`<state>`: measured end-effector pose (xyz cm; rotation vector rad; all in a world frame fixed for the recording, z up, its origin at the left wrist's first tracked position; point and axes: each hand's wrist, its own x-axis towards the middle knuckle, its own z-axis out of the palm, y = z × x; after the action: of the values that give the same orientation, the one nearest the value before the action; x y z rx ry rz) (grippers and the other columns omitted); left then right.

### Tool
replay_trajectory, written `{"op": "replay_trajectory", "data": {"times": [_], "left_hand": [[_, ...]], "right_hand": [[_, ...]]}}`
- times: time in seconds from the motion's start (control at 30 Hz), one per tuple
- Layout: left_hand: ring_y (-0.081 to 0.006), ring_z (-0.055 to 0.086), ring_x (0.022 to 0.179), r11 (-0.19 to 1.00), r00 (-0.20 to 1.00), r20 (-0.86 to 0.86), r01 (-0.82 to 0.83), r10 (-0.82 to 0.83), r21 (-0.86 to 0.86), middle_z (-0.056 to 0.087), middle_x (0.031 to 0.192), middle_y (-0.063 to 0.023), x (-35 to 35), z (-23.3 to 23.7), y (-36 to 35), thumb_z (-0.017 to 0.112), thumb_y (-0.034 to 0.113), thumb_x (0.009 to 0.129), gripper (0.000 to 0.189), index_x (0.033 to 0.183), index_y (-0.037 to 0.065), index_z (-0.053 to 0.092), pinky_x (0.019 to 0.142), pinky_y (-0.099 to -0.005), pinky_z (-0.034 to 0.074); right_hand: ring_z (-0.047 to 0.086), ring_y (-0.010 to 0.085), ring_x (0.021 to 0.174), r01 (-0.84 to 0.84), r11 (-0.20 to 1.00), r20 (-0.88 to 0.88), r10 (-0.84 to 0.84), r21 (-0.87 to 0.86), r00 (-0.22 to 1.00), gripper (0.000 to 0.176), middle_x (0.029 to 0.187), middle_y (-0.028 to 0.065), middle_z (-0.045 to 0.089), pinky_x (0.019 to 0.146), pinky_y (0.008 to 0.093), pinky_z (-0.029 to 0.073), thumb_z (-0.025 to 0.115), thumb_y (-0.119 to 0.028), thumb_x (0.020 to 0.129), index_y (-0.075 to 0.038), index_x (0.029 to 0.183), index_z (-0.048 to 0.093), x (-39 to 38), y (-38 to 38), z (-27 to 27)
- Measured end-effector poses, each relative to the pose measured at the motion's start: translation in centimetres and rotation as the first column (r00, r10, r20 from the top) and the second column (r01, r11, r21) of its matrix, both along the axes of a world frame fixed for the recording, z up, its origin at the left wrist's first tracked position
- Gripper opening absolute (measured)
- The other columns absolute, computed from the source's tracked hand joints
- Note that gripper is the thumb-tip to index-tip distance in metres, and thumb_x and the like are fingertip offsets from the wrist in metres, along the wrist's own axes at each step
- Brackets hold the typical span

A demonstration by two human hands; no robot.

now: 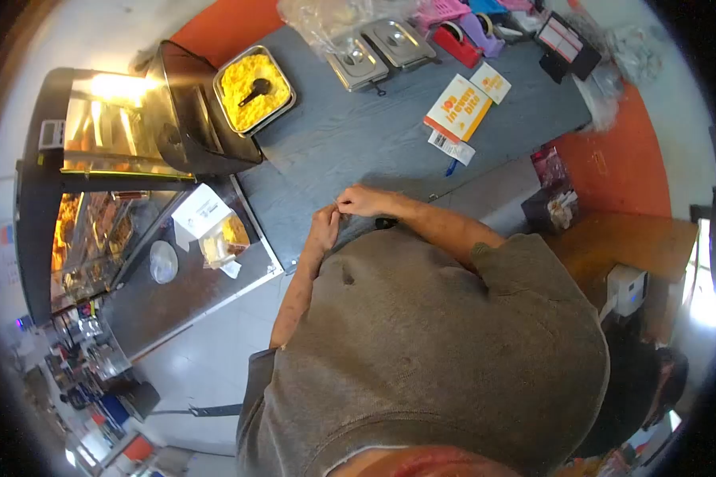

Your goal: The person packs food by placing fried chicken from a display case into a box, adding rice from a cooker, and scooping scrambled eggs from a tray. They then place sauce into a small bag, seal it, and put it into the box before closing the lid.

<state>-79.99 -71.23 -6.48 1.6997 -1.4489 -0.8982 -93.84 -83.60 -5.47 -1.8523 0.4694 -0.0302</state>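
At the near edge of the grey tabletop (318,151), my two hands meet fingertip to fingertip. My left hand (324,226) is closed with its fingers bent toward the other hand. My right hand (361,200) is also closed, its fingers curled in a pinch against the left fingertips. Anything between them is hidden or too small to make out. A small dark object (385,223) shows by my right forearm, against the shirt.
A metal pan of yellow food (274,78) with a black scoop (254,92) stands at the back left. Beside it is a lit heated display (107,151). An orange-and-white printed box (458,108), lidded metal pans (398,41) and red tape dispenser (458,46) lie farther back.
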Motion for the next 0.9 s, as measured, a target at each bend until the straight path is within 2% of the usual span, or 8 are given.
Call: {"op": "replay_trajectory", "data": {"times": [0.17,0.27,0.33,0.47,0.57,0.7,0.83,0.9], "left_hand": [[-0.0419,0.057,0.076,0.979,0.993,-0.119,0.021,0.004,0.204,0.059,0.079,-0.0246,0.1,0.2,0.3,0.046,0.012,0.089,0.019,0.086,-0.004,0.056,0.068,-0.0434,0.045],[-0.0433,0.056,0.077,0.989,0.999,0.009,0.050,-0.052,0.142,0.059,0.082,-0.0250,0.0,1.3,0.4,0.048,0.010,0.088,0.016,0.088,-0.004,0.054,0.069,-0.0438,0.045],[-0.0450,0.055,0.078,0.979,0.981,0.101,0.153,-0.167,0.137,0.058,0.083,-0.0260,0.3,1.7,0.4,0.049,0.009,0.088,0.014,0.089,-0.004,0.052,0.069,-0.0442,0.044],[-0.0453,0.054,0.080,0.976,0.981,0.039,0.183,-0.189,0.114,0.057,0.083,-0.0264,0.0,1.2,0.3,0.049,0.010,0.088,0.015,0.088,-0.004,0.053,0.069,-0.0445,0.044],[-0.0455,0.054,0.080,0.986,0.987,0.014,0.162,-0.163,0.027,0.057,0.082,-0.0266,-0.2,0.3,0.2,0.050,0.012,0.088,0.016,0.088,-0.004,0.053,0.070,-0.0442,0.045],[-0.0434,0.056,0.079,0.974,0.991,-0.126,0.059,-0.032,0.218,0.058,0.081,-0.0250,-0.1,-3.2,0.6,0.050,0.014,0.088,0.017,0.090,-0.003,0.053,0.069,-0.0435,0.046],[-0.0414,0.058,0.079,0.973,0.984,-0.177,0.018,0.024,0.230,0.060,0.084,-0.0223,-0.1,-6.0,0.7,0.053,0.016,0.087,0.017,0.090,-0.001,0.055,0.068,-0.0444,0.047],[-0.0415,0.059,0.080,0.960,0.988,-0.129,-0.050,0.088,0.275,0.061,0.087,-0.0222,0.0,-8.9,0.5,0.056,0.018,0.086,0.019,0.092,0.000,0.056,0.069,-0.0459,0.048]], "right_hand": [[0.052,0.0212,0.056,-0.139,0.989,-0.064,0.136,-0.043,0.989,0.025,0.063,0.0161,0.059,0.055,0.0385,0.042,0.053,-0.020,0.080,0.003,0.078,0.061,-0.4,-0.1,1.7],[0.053,0.0235,0.054,-0.100,0.993,-0.084,0.094,-0.062,0.992,0.025,0.063,0.0178,0.059,0.054,0.0396,0.042,0.054,-0.020,0.078,0.003,0.078,0.063,-0.4,0.4,0.9],[0.054,0.0263,0.053,-0.006,0.983,-0.026,0.002,-0.185,1.000,0.025,0.063,0.0205,0.060,0.054,0.0406,0.043,0.054,-0.019,0.077,0.004,0.076,0.063,-0.4,0.9,-0.2],[0.056,0.0294,0.055,-0.025,0.968,-0.031,0.017,-0.249,0.999,0.025,0.066,0.0230,0.062,0.056,0.0412,0.044,0.054,-0.019,0.077,0.004,0.074,0.063,-0.1,0.7,-1.2],[0.056,0.0302,0.056,-0.148,0.981,-0.119,0.134,-0.122,0.984,0.025,0.067,0.0233,0.061,0.057,0.0413,0.045,0.055,-0.019,0.076,0.005,0.074,0.063,-0.2,0.1,-0.2],[0.055,0.0262,0.053,0.057,0.995,0.111,-0.048,-0.082,0.993,0.024,0.063,0.0217,0.060,0.053,0.0404,0.043,0.056,-0.019,0.074,0.004,0.074,0.063,0.3,0.6,-3.1],[0.055,0.0247,0.049,0.199,0.976,-0.051,-0.195,0.093,0.979,0.028,0.055,0.0187,0.058,0.050,0.0393,0.044,0.058,-0.024,0.072,0.003,0.067,0.064,0.3,1.3,-4.1],[0.055,0.0244,0.047,0.291,0.955,-0.142,-0.295,-0.052,0.945,0.031,0.053,0.0179,0.058,0.050,0.0390,0.045,0.056,-0.025,0.074,0.003,0.063,0.064,0.7,1.4,-4.1]]}}
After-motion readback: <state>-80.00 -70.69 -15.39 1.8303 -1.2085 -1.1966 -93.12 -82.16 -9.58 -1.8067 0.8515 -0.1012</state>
